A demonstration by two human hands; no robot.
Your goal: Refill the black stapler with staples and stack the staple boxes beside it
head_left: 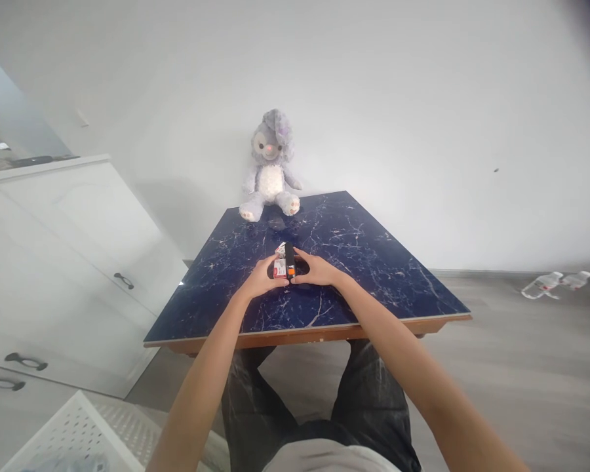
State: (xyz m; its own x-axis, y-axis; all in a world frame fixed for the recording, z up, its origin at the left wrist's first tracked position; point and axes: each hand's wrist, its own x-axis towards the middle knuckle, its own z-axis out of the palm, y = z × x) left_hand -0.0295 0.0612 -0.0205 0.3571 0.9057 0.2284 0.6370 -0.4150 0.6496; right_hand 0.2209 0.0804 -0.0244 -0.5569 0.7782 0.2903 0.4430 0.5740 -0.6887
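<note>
In the head view my left hand (263, 278) curls round the left side of a small group of packs on the table. Thumb and fingers press on a small white and red box (280, 269). Directly right of that box, touching it, stands a narrow black box (290, 254) with an orange patch on its near end. My right hand (315, 269) grips this black box from the right, thumb at the near end and fingers at the far end. Some fingertips are hidden behind the packs.
The dark blue marbled table (364, 275) has a wooden edge. A grey plush rabbit (271, 177) sits at its back against the wall. White cabinets (78, 262) stand left, a perforated white basket (73, 432) lower left. Plastic bottles (550, 282) lie on the floor right.
</note>
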